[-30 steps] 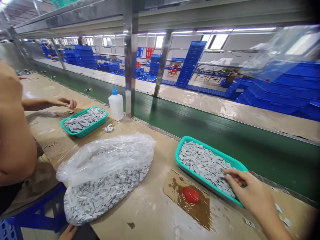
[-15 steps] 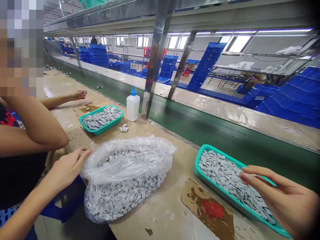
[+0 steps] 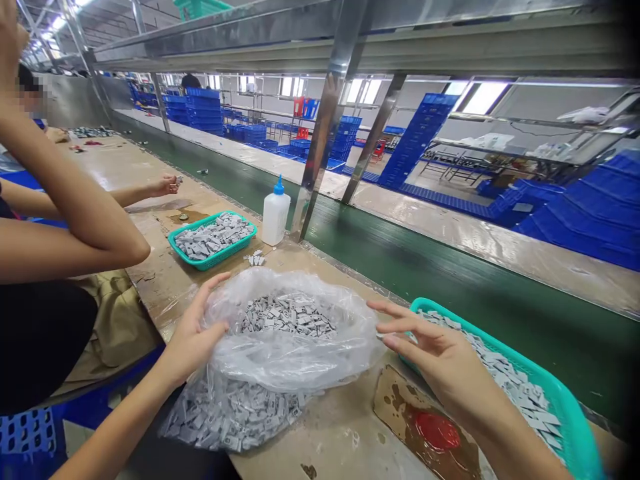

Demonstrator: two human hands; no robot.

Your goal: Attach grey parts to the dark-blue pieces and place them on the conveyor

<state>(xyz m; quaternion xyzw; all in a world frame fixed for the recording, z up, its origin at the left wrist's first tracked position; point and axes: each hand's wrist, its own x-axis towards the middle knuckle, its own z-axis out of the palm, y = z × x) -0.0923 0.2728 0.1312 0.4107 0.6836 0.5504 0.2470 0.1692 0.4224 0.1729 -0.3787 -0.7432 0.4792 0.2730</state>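
Note:
A clear plastic bag (image 3: 300, 363) full of small grey plastic pieces (image 3: 290, 317) lies on the table in front of me, its mouth spread wide. My left hand (image 3: 193, 333) grips the left side of the bag's rim, thumb inside the mouth. At the opposite side of the rim is my right hand (image 3: 435, 357), its fingertips pinched around what looks like one small grey piece (image 3: 380, 335). Under and behind that forearm stands a green basket (image 3: 575, 413) heaped with similar grey pieces.
A red disc (image 3: 437, 430) lies on a wet brown patch near my right forearm. Left of a white squeeze bottle (image 3: 275, 217) sits another green basket (image 3: 213, 257) of pieces. A co-worker's arm (image 3: 85, 213) reaches in at left. A green conveyor belt (image 3: 360, 247) runs behind a metal post (image 3: 323, 133).
My right hand has moved left from over the right basket to the bag's rim. My left hand has taken hold of the rim, and the bag's mouth has opened wider.

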